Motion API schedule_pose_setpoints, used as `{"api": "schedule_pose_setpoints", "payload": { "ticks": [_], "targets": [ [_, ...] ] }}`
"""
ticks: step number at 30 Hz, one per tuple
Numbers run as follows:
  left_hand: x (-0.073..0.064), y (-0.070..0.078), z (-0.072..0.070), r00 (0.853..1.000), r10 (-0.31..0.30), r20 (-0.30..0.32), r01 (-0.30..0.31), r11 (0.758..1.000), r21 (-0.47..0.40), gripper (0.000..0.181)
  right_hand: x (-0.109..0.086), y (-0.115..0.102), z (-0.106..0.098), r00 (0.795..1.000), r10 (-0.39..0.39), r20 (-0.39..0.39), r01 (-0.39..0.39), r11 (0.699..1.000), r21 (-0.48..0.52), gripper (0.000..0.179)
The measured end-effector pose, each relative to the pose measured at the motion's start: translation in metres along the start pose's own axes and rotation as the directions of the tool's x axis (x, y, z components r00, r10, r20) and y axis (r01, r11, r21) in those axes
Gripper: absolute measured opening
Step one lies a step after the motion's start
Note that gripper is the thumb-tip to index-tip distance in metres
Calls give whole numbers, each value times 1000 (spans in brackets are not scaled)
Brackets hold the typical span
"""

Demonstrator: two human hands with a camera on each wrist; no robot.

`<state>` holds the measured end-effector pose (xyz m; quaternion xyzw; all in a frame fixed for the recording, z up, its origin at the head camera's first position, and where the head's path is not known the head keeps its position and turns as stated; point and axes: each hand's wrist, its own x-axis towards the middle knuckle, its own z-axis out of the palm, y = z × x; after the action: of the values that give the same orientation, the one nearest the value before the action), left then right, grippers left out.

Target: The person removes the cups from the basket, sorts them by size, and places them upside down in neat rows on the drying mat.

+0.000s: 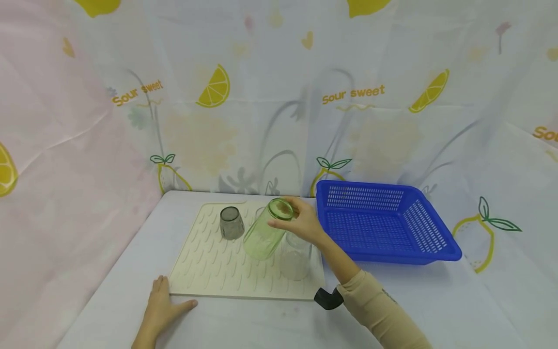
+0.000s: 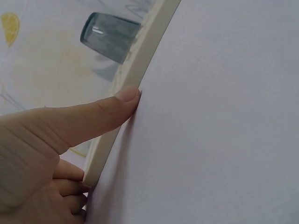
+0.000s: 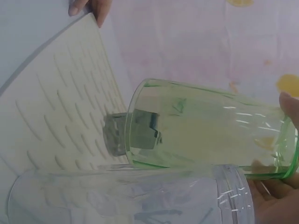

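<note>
My right hand [image 1: 305,223] grips a green clear tumbler [image 1: 267,232] round its narrow base end. The tumbler is tilted, wide mouth down to the left, over a cream ribbed drying mat [image 1: 218,276]; whether its rim touches the mat I cannot tell. Close beside it a tall clear glass [image 3: 131,196] stands on the mat. A small grey glass [image 1: 231,223] stands further left. Behind the green tumbler another clear glass [image 1: 259,211] is mostly hidden. My left hand [image 1: 160,308] rests at the mat's front left corner, thumb [image 2: 100,114] against the front edge, fingers along the side.
A blue plastic basket [image 1: 383,257] with slotted walls stands right of the mat. A white cloth [image 1: 244,325] covers the table, and a lemon-printed sheet [image 1: 279,126] hangs behind. Under the right sleeve shows a black object [image 1: 328,298].
</note>
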<state>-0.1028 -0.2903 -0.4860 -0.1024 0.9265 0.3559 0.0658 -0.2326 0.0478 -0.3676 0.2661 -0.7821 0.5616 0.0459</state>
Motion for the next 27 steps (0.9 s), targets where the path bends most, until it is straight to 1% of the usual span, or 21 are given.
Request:
{"api": "schedule_pose_setpoints", "payload": {
  "ticks": [5, 10, 16, 21, 24, 27],
  "targets": [
    [1, -1, 1, 1000, 3, -9, -3, 1000, 0, 120, 3, 2, 3, 1000, 15, 1, -15, 997, -79, 55],
    [1, -1, 2, 1000, -5, -15, 5, 1000, 2, 119, 7, 2, 7, 999, 35, 32, -32, 995, -89, 56],
    [1, -2, 3, 999, -14, -39, 14, 1000, -12, 121, 11, 5, 12, 998, 25, 55, -18, 992, -121, 54],
    [0, -4, 4, 999, -2, -53, 0, 1000, -27, 119, 13, 7, 15, 999, 15, 39, -6, 978, -208, 55],
    [-1, -4, 4, 999, 5, -52, -6, 999, -32, 118, 15, 9, 17, 998, 18, 55, -4, 967, -255, 56],
    [-1, -5, 4, 999, 3, -48, -5, 999, -36, 118, 16, 11, 20, 996, 21, 84, 2, 964, -264, 56]
  ]
}}
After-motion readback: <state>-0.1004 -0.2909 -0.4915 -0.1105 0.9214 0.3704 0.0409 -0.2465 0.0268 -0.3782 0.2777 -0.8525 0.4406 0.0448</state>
